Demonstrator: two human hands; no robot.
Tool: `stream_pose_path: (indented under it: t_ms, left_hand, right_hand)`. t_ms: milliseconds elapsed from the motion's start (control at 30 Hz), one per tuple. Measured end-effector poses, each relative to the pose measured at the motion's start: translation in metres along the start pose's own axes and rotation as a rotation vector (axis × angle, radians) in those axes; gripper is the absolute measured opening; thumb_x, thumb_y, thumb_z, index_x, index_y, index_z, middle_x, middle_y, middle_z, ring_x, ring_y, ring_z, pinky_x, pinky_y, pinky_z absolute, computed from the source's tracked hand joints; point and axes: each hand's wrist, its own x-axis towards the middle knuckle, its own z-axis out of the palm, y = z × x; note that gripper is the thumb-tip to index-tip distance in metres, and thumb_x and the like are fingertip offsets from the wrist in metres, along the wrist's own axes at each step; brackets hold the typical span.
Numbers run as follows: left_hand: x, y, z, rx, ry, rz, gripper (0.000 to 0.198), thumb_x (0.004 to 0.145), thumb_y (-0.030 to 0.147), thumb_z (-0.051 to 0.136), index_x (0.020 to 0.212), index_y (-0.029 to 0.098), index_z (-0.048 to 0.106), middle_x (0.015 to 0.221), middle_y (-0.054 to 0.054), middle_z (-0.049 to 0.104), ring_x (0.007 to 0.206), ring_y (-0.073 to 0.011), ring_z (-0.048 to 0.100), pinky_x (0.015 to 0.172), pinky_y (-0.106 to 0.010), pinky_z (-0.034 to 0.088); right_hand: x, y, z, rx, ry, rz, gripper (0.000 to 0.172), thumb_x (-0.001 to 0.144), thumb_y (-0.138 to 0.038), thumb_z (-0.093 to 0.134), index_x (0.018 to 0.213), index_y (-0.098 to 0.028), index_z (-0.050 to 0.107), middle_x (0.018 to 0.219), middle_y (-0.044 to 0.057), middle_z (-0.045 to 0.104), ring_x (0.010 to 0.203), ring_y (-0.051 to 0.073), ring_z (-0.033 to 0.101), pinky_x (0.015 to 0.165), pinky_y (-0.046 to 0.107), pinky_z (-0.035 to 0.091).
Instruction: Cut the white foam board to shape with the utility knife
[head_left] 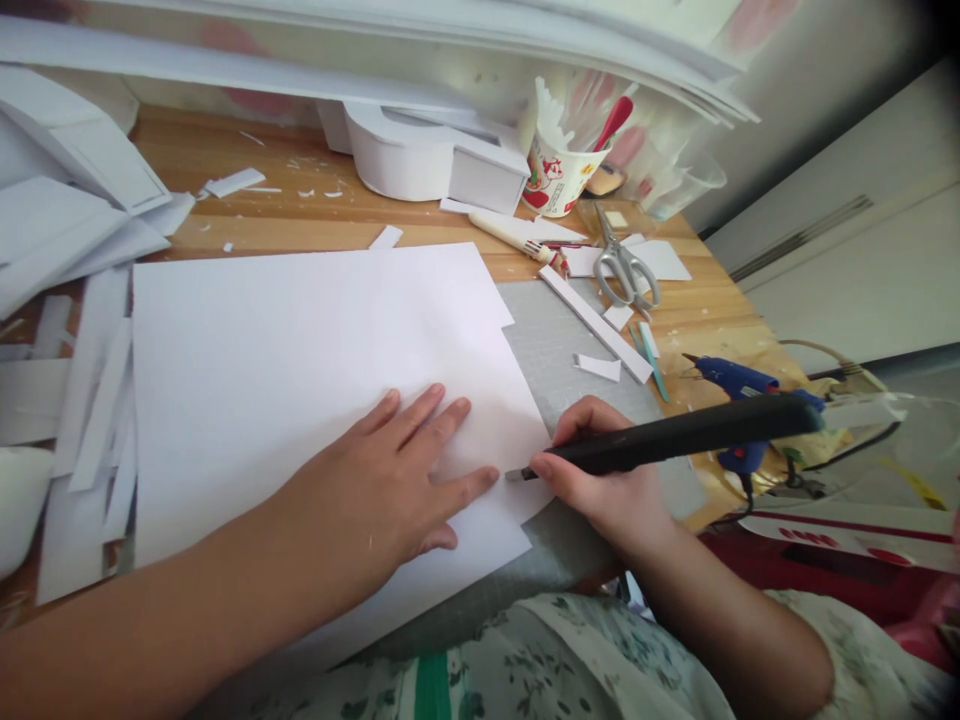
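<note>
A large white sheet of card lies on a grey cutting mat, with notches along its right side. My left hand rests flat on the sheet, fingers spread. In my right hand is a black utility knife, gripped like a pen. Its blade tip touches or almost touches the sheet, close by the left hand's fingertips. The far end of the knife points to the right, passing in front of a blue glue gun.
Silver scissors, a white pen, turquoise tweezers and card strips lie beyond the mat. A paper cup stands beside a curved white card shape. Card offcuts are heaped at the left. Large sheets overhang the back.
</note>
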Motion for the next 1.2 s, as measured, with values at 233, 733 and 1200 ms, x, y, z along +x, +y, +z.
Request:
stream_pose_path:
  t_ms: [233,733,1200]
  left_hand:
    - [0.000,0.001,-0.002,-0.021,-0.003,-0.016,0.052,0.070,0.051,0.071,0.119,0.037,0.060,0.133,-0.018,0.052,0.122,-0.0389,0.047,0.095,-0.058,0.040]
    - [0.000,0.001,-0.002,-0.058,-0.022,-0.041,0.047,0.073,0.047,0.070,0.118,0.037,0.060,0.135,-0.016,0.051,0.125,-0.0378,0.045,0.098,-0.058,0.037]
    - [0.002,0.000,-0.004,-0.064,-0.031,-0.053,0.047,0.071,0.047,0.071,0.116,0.037,0.062,0.135,-0.016,0.051,0.124,-0.0381,0.045,0.097,-0.058,0.038]
  right_hand:
    - [0.010,0.005,-0.006,0.058,-0.083,0.002,0.026,0.065,-0.031,0.074,0.064,-0.020,0.051,0.053,-0.006,0.046,0.048,0.008,0.039,0.042,0.020,0.028]
    - [0.012,0.016,-0.007,0.109,-0.069,0.067,0.026,0.067,-0.036,0.073,0.065,-0.020,0.052,0.055,-0.005,0.048,0.048,0.010,0.045,0.043,0.022,0.034]
    - [0.033,0.002,-0.018,0.005,-0.275,0.056,0.025,0.060,-0.033,0.076,0.061,-0.017,0.056,0.053,-0.003,0.052,0.050,0.009,0.043,0.042,0.020,0.032]
